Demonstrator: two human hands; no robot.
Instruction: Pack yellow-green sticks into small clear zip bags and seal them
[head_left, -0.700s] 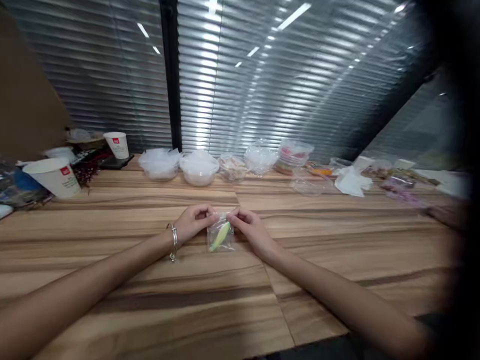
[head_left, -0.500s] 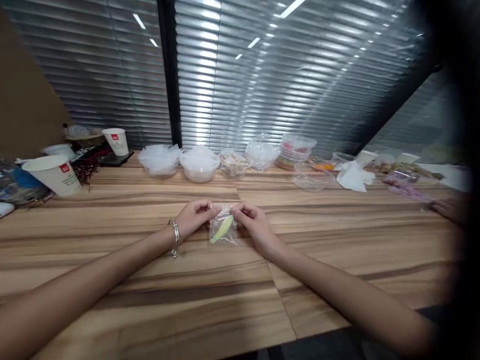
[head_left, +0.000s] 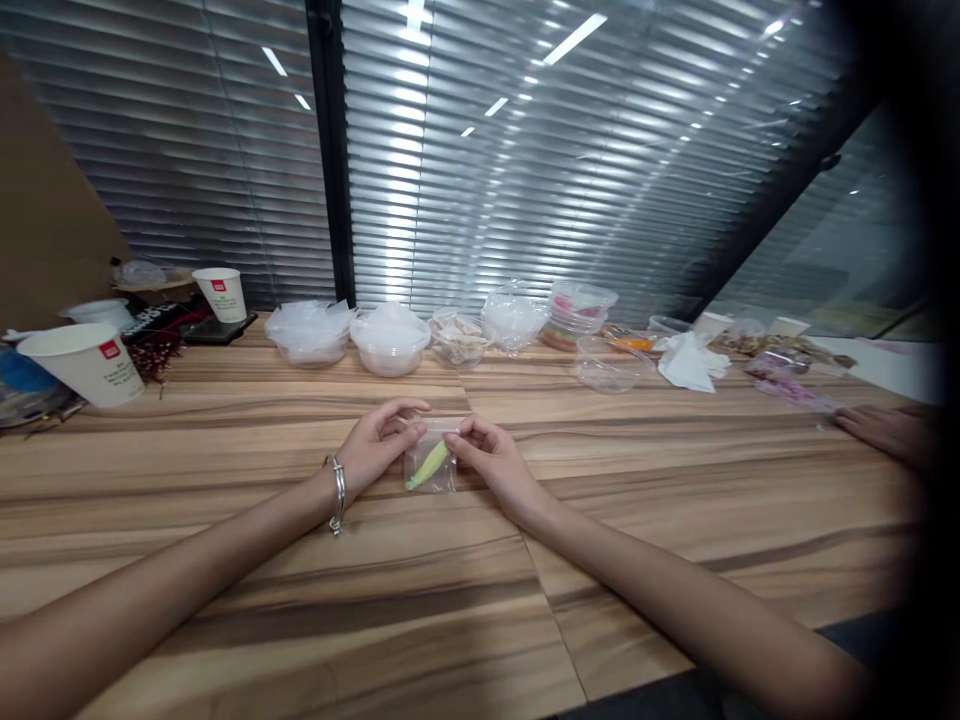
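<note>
Left hand (head_left: 379, 440) and right hand (head_left: 495, 465) pinch a small clear plastic bag (head_left: 419, 456) by its upper corners, over the wood-grain table (head_left: 322, 610). Slick film could slide free if either thumb eases. Bag thin, glossy, squarish; inside, a smooth yellow-green banana-shaped piece (head_left: 430, 466), tapered, lying aslant.

Obscured and illegible items, table (head_left: 315, 620).
The upper corners of the clear bag (head_left: 420, 453) are covered by the left hand (head_left: 375, 440) and the right hand (head_left: 499, 465); the upper tip of the yellow-green piece (head_left: 429, 466) inside is masked by the latter. By the table's right edge, another person's hand (head_left: 877, 430) is partly lost in darkness. At the far edge, the contents of one clear bowl (head_left: 459, 353) cannot be identified; towards the far left corner, the nearer paper cup (head_left: 75, 365) cannot be fully read.
</note>
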